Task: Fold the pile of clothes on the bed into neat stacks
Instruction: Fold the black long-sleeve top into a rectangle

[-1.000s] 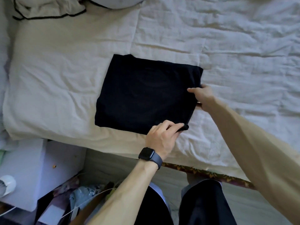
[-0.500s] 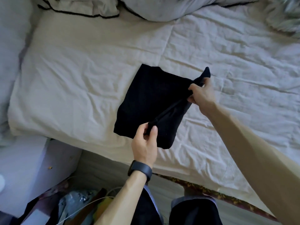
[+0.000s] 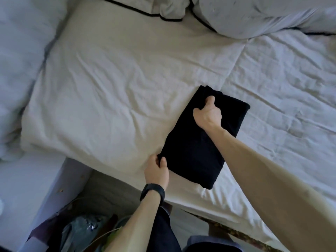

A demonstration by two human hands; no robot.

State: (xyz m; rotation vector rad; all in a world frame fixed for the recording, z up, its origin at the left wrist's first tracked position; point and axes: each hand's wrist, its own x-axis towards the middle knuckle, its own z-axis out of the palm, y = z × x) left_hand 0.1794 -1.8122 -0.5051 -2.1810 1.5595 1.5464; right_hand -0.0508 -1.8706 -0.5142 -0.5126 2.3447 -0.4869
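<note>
A black folded piece of clothing (image 3: 196, 148) lay on the bed (image 3: 109, 99), close to the bed's near edge. The bed had a white, wrinkly sheet on it. The clothing made a long, thin shape. It sat at a slant, with one short end near the person and the other short end farther away and to the right.

The left hand (image 3: 156, 170) was at the near left corner of the clothing. Its thumb sat on top of the corner and its fingers curled round it, so it pinched the cloth. A black watch (image 3: 152, 192) was on that wrist.

The right hand (image 3: 207, 115) was on top of the clothing, near the far end. Its fingers were curled down at the left edge of the cloth, and its thumb pointed away from the person. It gripped the cloth there. The right arm reached across the clothing and hid part of it.

At the top of the bed lay a pale grey pillow with a black line round its edge (image 3: 245, 17). A soft pale blanket (image 3: 16, 57) was bunched up at the left side. Down on the floor by the bed was a messy heap of bags and papers (image 3: 81, 231). The person's dark trousers (image 3: 164, 233) showed at the bottom.
</note>
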